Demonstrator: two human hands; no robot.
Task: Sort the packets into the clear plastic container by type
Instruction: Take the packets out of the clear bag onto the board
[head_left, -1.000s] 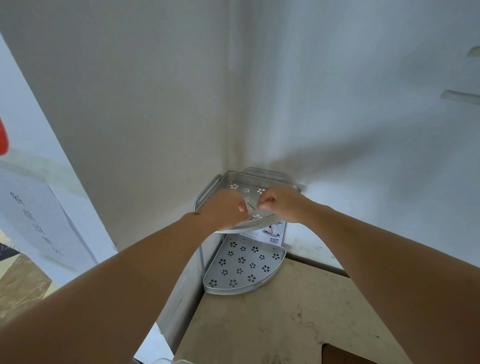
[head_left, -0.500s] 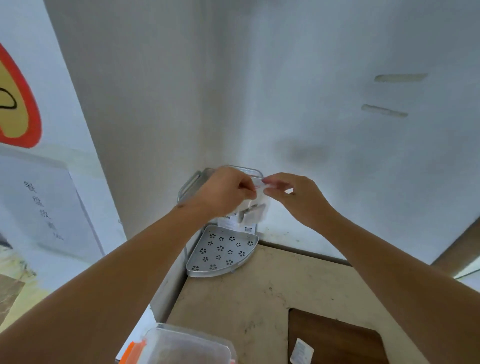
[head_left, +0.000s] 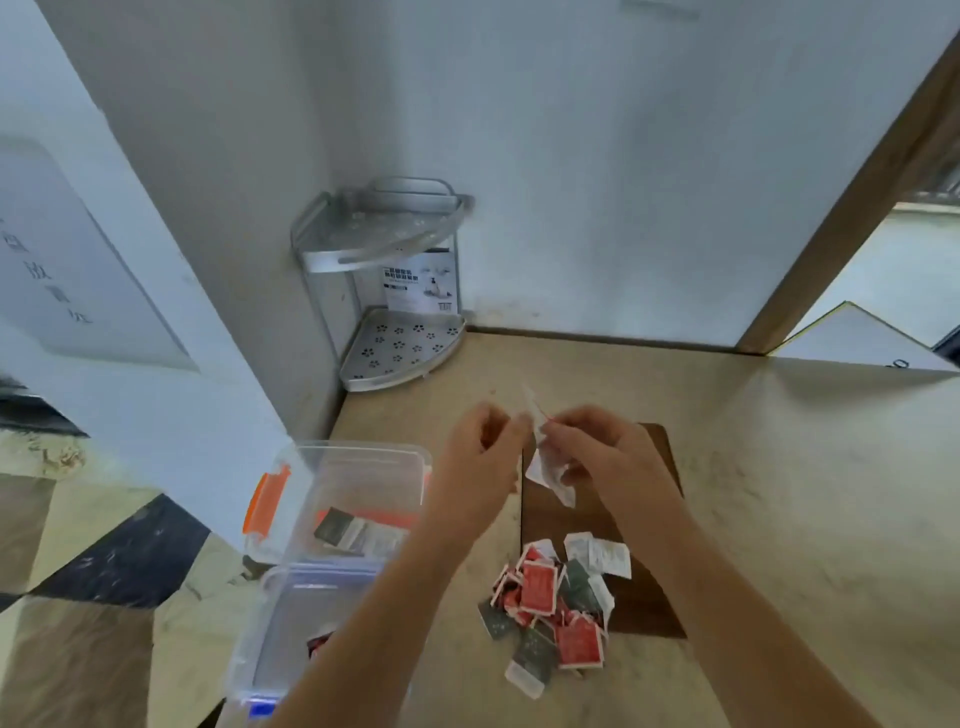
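Both my hands are raised over the counter, pinching a bunch of white packets (head_left: 544, 465) between them. My left hand (head_left: 485, 457) grips the top edge; my right hand (head_left: 597, 452) holds the packets from the right. A pile of red, dark green and white packets (head_left: 553, 603) lies on the counter below, partly on a brown wooden board (head_left: 644, 587). To the left stands the clear plastic container (head_left: 291, 525) with an orange latch. It holds a few dark and white packets (head_left: 353, 530) in its far compartment and a red one (head_left: 319, 644) nearer me.
A two-tier metal corner rack (head_left: 384, 306) stands in the back left corner against the white walls, with a printed card behind it. The counter's left edge runs beside the container, above a patterned floor. A wooden frame slants at the right.
My hands have come down from the corner rack's upper shelf to above the wooden board, carrying the white packets. The view has tilted down, revealing the container and the packet pile.
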